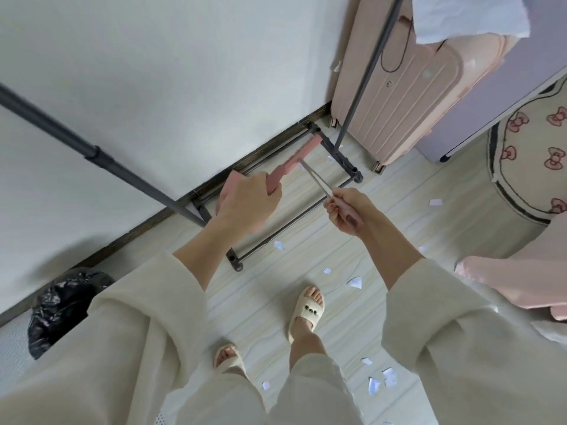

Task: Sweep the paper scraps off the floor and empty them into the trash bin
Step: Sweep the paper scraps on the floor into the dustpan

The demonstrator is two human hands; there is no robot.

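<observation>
Scraps (353, 283): small white paper pieces, torn and irregular, scattered over the floor (264, 314); several near the right foot, a cluster at lower right by the trouser leg, a few further off toward the rug (527, 154)
Floor: pale wood-look boards, dark skirting along a white wall (153, 72)
Bin (61, 311): lined with a black bag, at the wall, lower left, partly behind the left sleeve
Dustpan (288, 165): pink, toothed edge visible, held up above the floor
Broom (314, 177): thin pale handle, slanting up and left toward the dustpan; head not clearly seen
Left hand (245, 200): fingers curled round the dustpan's handle, firm grip
Right hand (346, 213): fingers closed round the broom handle's lower end, thumb along it
Rack (306, 207): dark metal frame, base bars on floor against the wall
Suitcase (395, 96): pink, ribbed, upright behind the rack
Rug: cream with pink bows, right edge
Slippers (306, 314): cream, both feet on the boards
</observation>
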